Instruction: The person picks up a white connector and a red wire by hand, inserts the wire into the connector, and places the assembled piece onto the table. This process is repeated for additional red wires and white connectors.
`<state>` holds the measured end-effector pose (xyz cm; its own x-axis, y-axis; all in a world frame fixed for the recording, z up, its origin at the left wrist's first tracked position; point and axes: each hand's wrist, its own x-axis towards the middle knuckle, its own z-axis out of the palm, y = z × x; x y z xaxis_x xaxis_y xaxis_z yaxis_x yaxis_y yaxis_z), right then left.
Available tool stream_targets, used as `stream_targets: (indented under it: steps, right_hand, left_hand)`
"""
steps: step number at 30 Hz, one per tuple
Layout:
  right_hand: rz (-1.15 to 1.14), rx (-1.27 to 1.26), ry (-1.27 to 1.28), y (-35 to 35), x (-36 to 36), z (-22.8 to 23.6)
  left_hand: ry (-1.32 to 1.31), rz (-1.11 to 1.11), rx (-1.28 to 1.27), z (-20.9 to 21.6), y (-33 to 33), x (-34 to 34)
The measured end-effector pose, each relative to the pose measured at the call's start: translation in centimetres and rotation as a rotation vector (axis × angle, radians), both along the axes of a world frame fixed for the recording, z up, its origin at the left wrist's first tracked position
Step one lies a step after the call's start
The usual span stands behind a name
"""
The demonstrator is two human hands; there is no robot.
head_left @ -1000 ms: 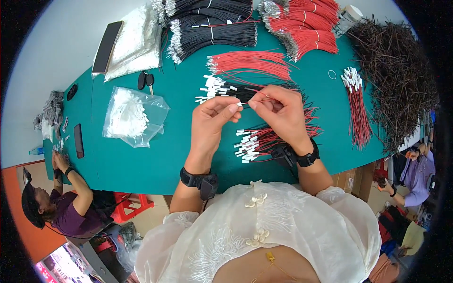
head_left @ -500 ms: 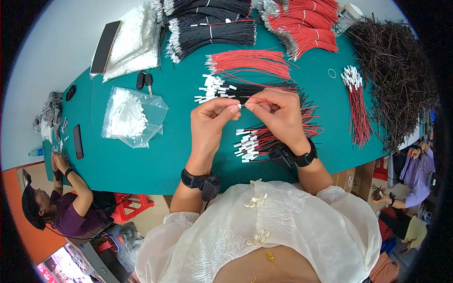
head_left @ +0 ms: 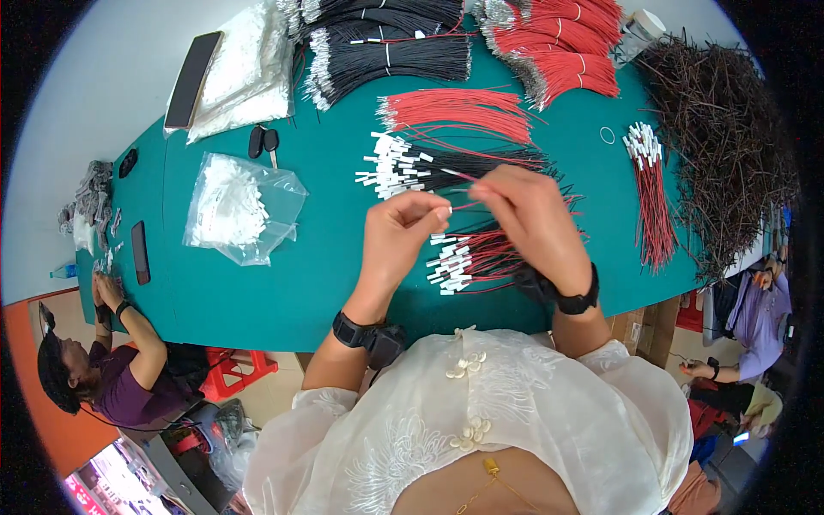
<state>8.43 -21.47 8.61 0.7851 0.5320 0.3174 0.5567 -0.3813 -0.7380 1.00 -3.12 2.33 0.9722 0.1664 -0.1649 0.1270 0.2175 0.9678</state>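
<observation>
Left hand (head_left: 396,239) pinches small white connector (head_left: 449,210); right hand (head_left: 539,221) grips thin red wire (head_left: 466,206).

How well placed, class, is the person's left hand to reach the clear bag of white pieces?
Probably yes: only green tabletop shows between the left hand and the clear bag, though that hand seems to be pinching a small white plug.
</observation>
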Motion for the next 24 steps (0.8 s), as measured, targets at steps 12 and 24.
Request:
stream_targets:
  steps: [12, 24]
  right_hand:
    - [-0.077, -0.137, 0.110, -0.3, 0.5, -0.1]
    - [0.116, 0.178, 0.362, 2.0, 0.5, -2.5]
  left_hand:
    - [-0.117, 0.007, 0.996, 0.5, 2.7, -0.8]
    - [-0.067, 0.080, 0.466, 2.5, 3.2, -0.1]
